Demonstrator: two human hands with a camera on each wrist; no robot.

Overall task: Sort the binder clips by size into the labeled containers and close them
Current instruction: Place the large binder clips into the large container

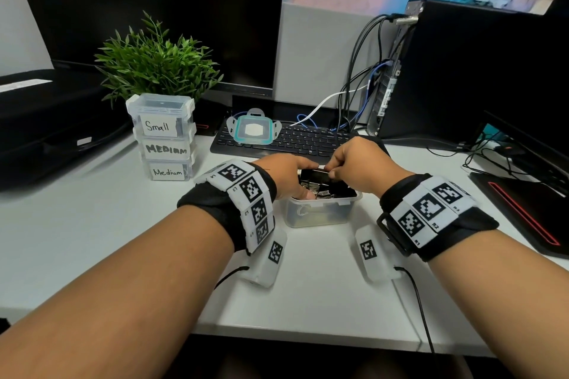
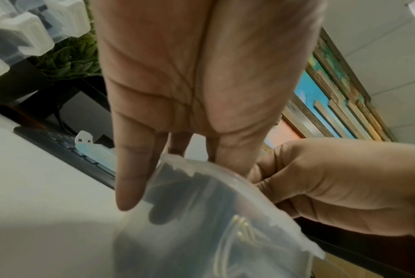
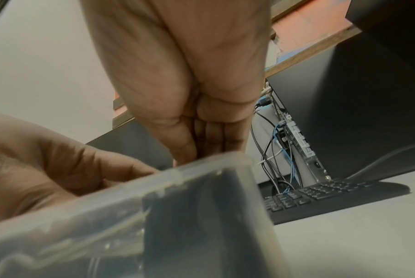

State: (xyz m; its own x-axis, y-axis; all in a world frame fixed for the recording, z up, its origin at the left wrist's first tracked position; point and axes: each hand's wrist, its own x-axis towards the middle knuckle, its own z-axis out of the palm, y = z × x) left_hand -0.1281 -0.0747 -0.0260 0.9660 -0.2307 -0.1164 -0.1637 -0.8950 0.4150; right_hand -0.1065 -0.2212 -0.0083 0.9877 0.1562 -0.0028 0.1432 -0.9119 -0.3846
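Both hands work at the open clear plastic tub of black binder clips point(image 1: 320, 209) at frame centre: the left hand point(image 1: 289, 174) curls over its rim, the right hand point(image 1: 358, 164) pinches a large black clip point(image 1: 314, 175). Sorting looks barely begun; three stacked labelled clear boxes point(image 1: 164, 138) at centre-left stay closed. Fingertips and clip sizes are hidden.

Centre frame, my open clear tub point(image 1: 320, 212) holds black binder clips point(image 1: 323, 184). Three closed labelled containers point(image 1: 166, 138) stand stacked left of centre; a teal-rimmed lid point(image 1: 253, 130) lies apart.
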